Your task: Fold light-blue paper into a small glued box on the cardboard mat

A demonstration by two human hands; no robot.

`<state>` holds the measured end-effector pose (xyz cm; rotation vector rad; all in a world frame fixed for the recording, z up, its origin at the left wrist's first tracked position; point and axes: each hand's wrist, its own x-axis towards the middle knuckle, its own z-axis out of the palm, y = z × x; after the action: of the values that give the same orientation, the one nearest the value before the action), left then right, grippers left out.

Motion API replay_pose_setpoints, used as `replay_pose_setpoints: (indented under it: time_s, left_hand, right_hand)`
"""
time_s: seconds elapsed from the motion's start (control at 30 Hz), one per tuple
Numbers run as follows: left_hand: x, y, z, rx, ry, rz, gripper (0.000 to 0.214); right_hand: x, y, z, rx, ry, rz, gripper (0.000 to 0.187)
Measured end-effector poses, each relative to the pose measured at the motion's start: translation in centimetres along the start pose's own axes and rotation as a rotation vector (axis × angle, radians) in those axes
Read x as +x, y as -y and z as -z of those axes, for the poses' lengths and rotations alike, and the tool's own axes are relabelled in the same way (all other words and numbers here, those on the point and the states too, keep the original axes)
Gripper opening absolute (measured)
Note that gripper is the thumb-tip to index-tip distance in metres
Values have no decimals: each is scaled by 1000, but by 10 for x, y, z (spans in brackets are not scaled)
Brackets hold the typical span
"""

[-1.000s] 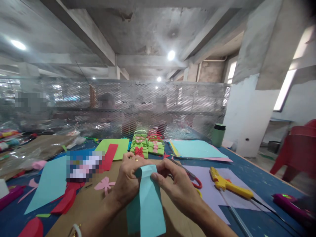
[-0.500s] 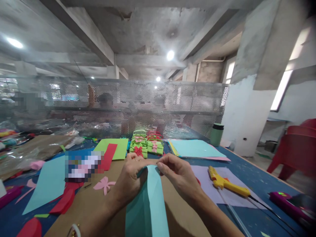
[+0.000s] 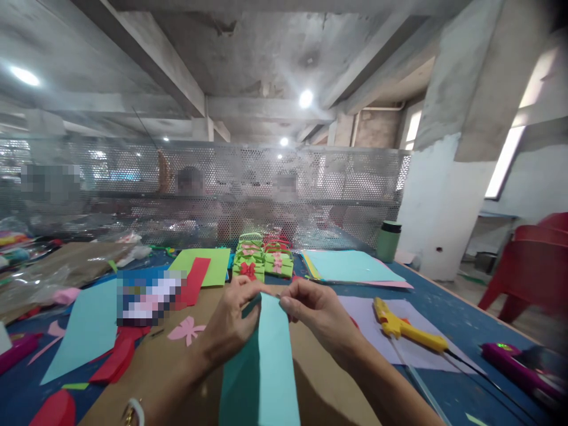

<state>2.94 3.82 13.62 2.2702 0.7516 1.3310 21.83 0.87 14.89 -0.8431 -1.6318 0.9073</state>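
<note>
A light blue sheet of paper (image 3: 277, 367), bent along a lengthwise crease, stands between my two hands over a brown board (image 3: 328, 378). My left hand (image 3: 237, 313) grips its far left edge, fingers curled over the top. At the far right corner my right hand (image 3: 308, 305) pinches the paper between thumb and fingers. A pink paper bow (image 3: 189, 330) lies on the board left of my left hand. Past my hands stand several small green paper bags (image 3: 264, 260) with bows on them.
On the right, a yellow glue gun (image 3: 408, 331) rests on a lilac sheet (image 3: 355, 307), with a purple tool (image 3: 519, 367) beyond. A green bottle (image 3: 389, 242) stands near the perforated metal screen (image 3: 355, 177). Red paper pieces (image 3: 118, 361) and a light blue sheet (image 3: 89, 331) lie left.
The paper's right-hand panel has turned to show a broader, flatter face, its crease shifting slightly left. Both hands keep their hold with small finger movements.
</note>
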Motion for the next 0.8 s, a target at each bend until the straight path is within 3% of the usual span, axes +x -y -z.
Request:
replay_pose_setpoints:
  time_s: [0.23, 0.4, 0.5, 0.6, 0.7, 0.8]
  left_hand:
    - [5, 2, 2, 53, 75, -61, 26]
    - [2, 6, -4, 318, 155, -193, 25]
    - [-1, 8, -12, 439, 224, -263, 21]
    - [-3, 13, -17, 492, 225, -194, 22]
    - [-5, 19, -20, 505, 198, -113, 31]
    - [-7, 23, -22, 526, 212, -138, 50]
  right_hand:
    - [2, -8, 5, -104, -5, 2, 33]
    - [-1, 0, 10, -354, -109, 113, 27]
    - [-6, 11, 6, -493, -61, 166, 20]
    - [-11, 18, 0, -616, -3, 177, 10]
    - [-14, 18, -4, -722, -17, 144, 19]
    - [-14, 14, -3, -804, -9, 109, 18]
